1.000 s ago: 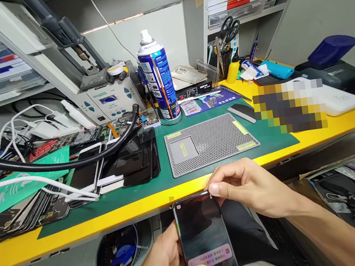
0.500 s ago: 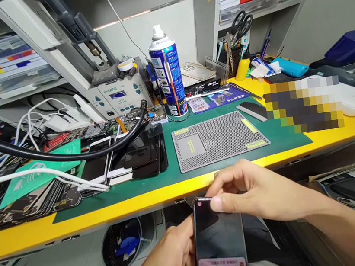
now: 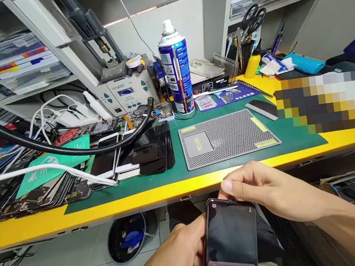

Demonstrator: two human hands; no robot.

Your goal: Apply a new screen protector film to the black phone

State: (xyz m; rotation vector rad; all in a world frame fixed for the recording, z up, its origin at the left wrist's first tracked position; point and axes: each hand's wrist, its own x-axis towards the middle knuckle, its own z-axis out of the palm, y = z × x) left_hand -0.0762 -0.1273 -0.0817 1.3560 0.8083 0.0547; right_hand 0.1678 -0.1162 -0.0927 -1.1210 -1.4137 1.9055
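My left hand (image 3: 180, 254) is closed around a black smartphone (image 3: 232, 235) at the bottom centre, its thumb over the lower part of the screen. The screen is mostly dark, with a pinkish notification banner low on it; the phone's lower end runs out of view. At the phone's top edge is my right hand (image 3: 253, 188), thumb and forefinger pressed together in a pinch. Whatever lies between these fingertips, if anything, is too small or hidden to make out. Beyond the phone, a grey perforated pad (image 3: 231, 143) lies on the green mat (image 3: 158, 183).
A blue spray can (image 3: 176, 72) stands behind the pad. Left of it are stacked phone screens (image 3: 147, 152), a black hose (image 3: 78, 151), white cables (image 3: 71, 169) and a soldering station (image 3: 126, 94). Under the yellow desk edge (image 3: 169, 195) stands a bin (image 3: 114, 246).
My right thumb has lifted off the screen's top corner and now sits above the phone's top edge. The camera view has shifted, so the scene appears slightly further right. My left hand keeps its hold.
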